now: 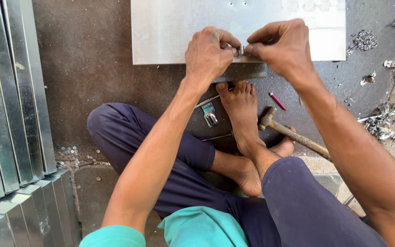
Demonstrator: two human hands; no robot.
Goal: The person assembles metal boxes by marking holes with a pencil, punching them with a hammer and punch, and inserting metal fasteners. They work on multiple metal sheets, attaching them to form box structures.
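Head view, small metal piece [241, 49] upright, both hands

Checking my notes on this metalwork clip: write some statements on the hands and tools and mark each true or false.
1. Both hands, left hand and right hand, pinch a small metal piece. True.
2. The hammer is in the right hand. False: it lies on the floor.
3. The hands work at the near edge of a metal sheet. True.
4. The red pencil lies on the sheet. False: it lies on the floor.
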